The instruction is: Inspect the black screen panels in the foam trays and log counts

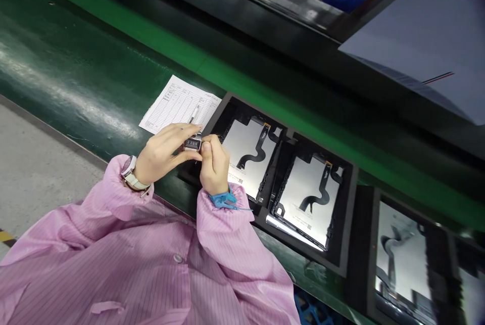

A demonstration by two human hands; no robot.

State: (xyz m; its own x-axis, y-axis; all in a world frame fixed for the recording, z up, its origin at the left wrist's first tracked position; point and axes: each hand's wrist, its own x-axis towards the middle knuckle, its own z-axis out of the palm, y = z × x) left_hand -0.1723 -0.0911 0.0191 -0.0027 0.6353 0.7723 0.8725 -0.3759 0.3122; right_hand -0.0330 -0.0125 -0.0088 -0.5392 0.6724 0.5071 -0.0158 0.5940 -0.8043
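Note:
A small metal tally counter [193, 143] with a dark number window faces up between my hands. My left hand [161, 150] grips it, fingers along its far side and thumb along its near side. At the counter's right side, the closed thumb and forefinger of my right hand [214, 163] pinch its edge; what exactly lies between them is hidden. Just beyond the counter, a pen [194, 112] rests on a printed form [166, 107]. Right of my right hand lies a silver panel [244, 149] with a dark flex cable, in a black foam tray [350, 198].
A second silver panel [303, 198] sits in the same tray. Farther right stands another foam tray [364, 249] with similar panels. Everything rests on a green bench [83, 82]. A white sheet or board [424, 37] is at upper right, and a blue crate [312, 310] shows below the bench edge.

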